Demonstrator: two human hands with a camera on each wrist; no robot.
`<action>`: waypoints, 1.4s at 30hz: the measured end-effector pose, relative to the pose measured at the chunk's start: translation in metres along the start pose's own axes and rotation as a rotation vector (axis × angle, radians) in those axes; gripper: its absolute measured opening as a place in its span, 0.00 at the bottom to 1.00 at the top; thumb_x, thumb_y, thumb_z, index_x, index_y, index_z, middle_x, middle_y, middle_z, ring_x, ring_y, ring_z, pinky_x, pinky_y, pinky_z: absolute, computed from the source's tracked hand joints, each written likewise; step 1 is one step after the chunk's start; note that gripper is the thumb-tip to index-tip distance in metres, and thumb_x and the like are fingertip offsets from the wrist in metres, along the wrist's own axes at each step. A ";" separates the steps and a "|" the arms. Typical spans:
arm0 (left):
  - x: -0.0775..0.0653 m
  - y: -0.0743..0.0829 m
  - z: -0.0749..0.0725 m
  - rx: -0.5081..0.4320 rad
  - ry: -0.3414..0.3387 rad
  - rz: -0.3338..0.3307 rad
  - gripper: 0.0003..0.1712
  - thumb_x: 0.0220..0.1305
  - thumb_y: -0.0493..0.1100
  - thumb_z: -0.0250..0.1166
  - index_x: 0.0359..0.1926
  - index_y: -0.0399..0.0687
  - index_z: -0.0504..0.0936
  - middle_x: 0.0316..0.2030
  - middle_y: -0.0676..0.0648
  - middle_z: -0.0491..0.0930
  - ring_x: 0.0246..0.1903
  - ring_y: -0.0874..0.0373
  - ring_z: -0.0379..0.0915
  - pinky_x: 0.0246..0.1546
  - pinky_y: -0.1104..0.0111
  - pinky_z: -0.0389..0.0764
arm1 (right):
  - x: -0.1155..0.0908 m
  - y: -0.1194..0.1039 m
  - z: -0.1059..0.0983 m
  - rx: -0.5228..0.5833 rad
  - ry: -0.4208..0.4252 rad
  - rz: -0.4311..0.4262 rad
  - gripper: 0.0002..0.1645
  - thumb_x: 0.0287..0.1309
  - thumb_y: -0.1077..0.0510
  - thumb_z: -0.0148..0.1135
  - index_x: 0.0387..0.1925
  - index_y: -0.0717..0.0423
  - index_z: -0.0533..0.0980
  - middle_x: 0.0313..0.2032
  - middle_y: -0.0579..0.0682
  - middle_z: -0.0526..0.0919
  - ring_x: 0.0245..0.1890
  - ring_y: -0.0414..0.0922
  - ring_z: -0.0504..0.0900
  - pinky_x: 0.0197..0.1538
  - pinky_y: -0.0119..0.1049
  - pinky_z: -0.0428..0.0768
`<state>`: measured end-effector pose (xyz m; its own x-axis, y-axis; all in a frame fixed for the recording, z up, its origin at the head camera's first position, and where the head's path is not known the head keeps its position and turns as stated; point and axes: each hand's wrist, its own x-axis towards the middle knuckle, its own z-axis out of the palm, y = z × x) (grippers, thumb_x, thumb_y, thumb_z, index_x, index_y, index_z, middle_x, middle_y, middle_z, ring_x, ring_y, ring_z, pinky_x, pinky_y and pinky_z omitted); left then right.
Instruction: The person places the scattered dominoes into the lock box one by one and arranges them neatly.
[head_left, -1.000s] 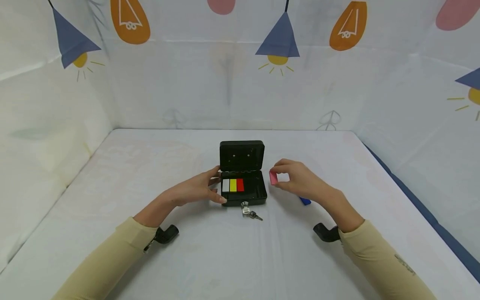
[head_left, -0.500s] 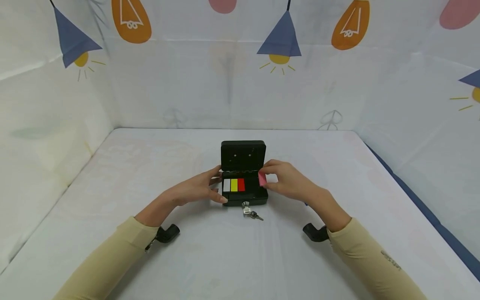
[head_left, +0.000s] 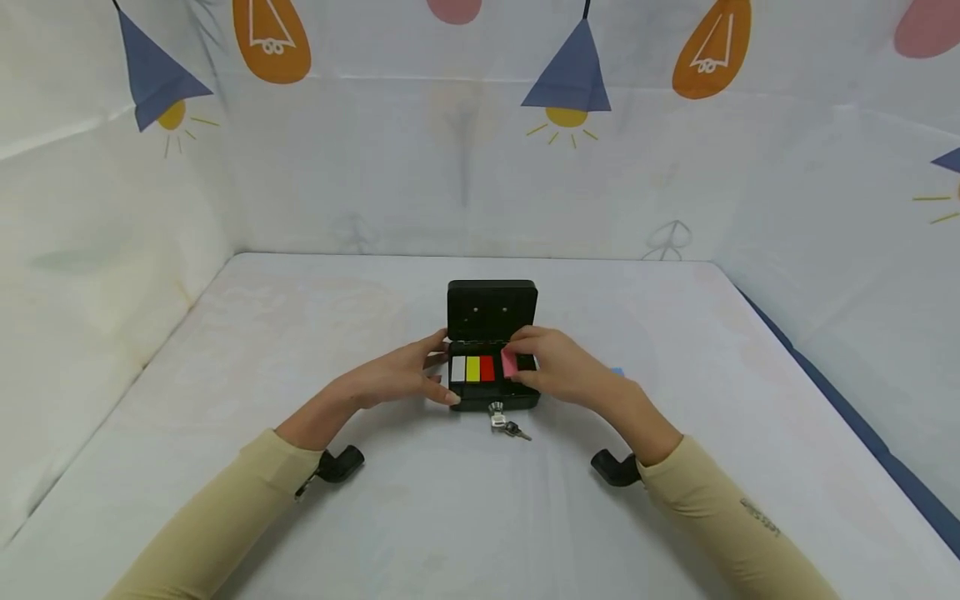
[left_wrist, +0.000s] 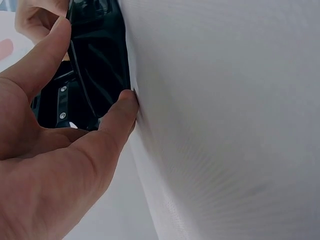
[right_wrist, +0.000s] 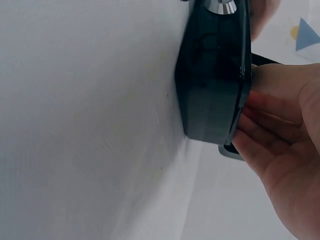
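Observation:
A small black metal cash box (head_left: pixel 495 402) stands on the table with its lid raised at the back. White (head_left: pixel 458 369), yellow (head_left: pixel 472 369) and red (head_left: pixel 487 369) blocks lie side by side in its left part. My right hand (head_left: pixel 562 365) pinches a pink block (head_left: pixel 510 363) between thumb and fingers, inside the box just right of the red one. My left hand (head_left: pixel 397 372) holds the box's left side, thumb at the front corner and fingers toward the back. The right wrist view shows the right fingers reaching over the rim; the pink block is hidden there.
A lock with keys (head_left: pixel 513 429) hangs at the box's front. A light blue piece (head_left: pixel 617 372) shows behind the right wrist on the white table (head_left: pixel 450 517). White fabric walls with printed lamps surround the table.
My right hand has carried the pink block left, from beside the box to inside it next to the red block. My left hand stays at the box's left side.

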<state>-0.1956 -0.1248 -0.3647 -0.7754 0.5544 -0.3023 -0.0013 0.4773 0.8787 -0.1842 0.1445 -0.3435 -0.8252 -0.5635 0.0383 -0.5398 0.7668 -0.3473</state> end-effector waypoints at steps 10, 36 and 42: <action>0.000 0.001 0.000 0.006 -0.004 -0.011 0.69 0.53 0.48 0.77 0.80 0.59 0.34 0.79 0.48 0.49 0.78 0.49 0.49 0.73 0.54 0.64 | 0.010 -0.004 0.010 -0.050 -0.045 0.010 0.23 0.61 0.56 0.68 0.57 0.58 0.80 0.57 0.53 0.80 0.57 0.50 0.79 0.62 0.45 0.80; 0.001 -0.001 0.000 -0.008 -0.015 0.008 0.68 0.53 0.47 0.77 0.80 0.58 0.35 0.79 0.47 0.48 0.78 0.49 0.47 0.73 0.54 0.64 | 0.021 -0.012 0.020 -0.181 -0.084 0.033 0.14 0.62 0.57 0.68 0.49 0.53 0.84 0.51 0.50 0.83 0.48 0.46 0.80 0.58 0.41 0.83; 0.000 -0.002 -0.001 -0.006 -0.014 0.012 0.69 0.53 0.48 0.77 0.80 0.57 0.34 0.79 0.48 0.48 0.78 0.50 0.48 0.73 0.54 0.64 | 0.020 -0.012 0.020 -0.174 -0.065 0.020 0.14 0.61 0.58 0.68 0.49 0.53 0.85 0.52 0.50 0.82 0.49 0.46 0.81 0.58 0.41 0.83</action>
<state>-0.1961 -0.1260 -0.3659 -0.7667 0.5695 -0.2964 0.0041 0.4660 0.8848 -0.1910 0.1176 -0.3576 -0.8266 -0.5620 -0.0296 -0.5487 0.8165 -0.1795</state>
